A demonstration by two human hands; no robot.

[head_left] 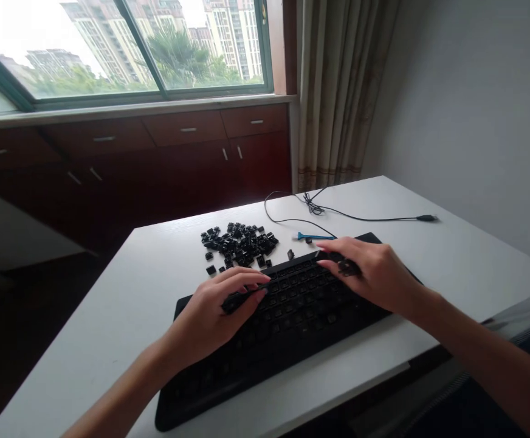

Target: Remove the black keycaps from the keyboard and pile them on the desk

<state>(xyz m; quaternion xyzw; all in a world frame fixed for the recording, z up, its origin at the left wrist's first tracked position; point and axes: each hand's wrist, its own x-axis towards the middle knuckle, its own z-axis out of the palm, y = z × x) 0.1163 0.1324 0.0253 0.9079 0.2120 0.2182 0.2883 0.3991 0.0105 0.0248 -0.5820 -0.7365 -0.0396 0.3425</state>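
A black keyboard [301, 316] lies at a slant on the white table, with many key positions showing bare sockets. My left hand [219, 301] rests over its left upper part, thumb and fingertips drawn close together at the far key row; whatever lies between them is too dark to make out. Over the right upper part is my right hand [374, 274], index finger and thumb reaching to the far edge. A small dark piece [349, 267], apparently a keycap, shows within its curled fingers. Beyond the keyboard lies a heap of black keycaps [242, 243].
A blue tool [313, 236] lies just past the keyboard's far edge, near a few loose keycaps. Its black cable [369, 217] runs coiled across the white table [96, 316] to a plug at right. Cabinets [178, 164] stand under the window behind.
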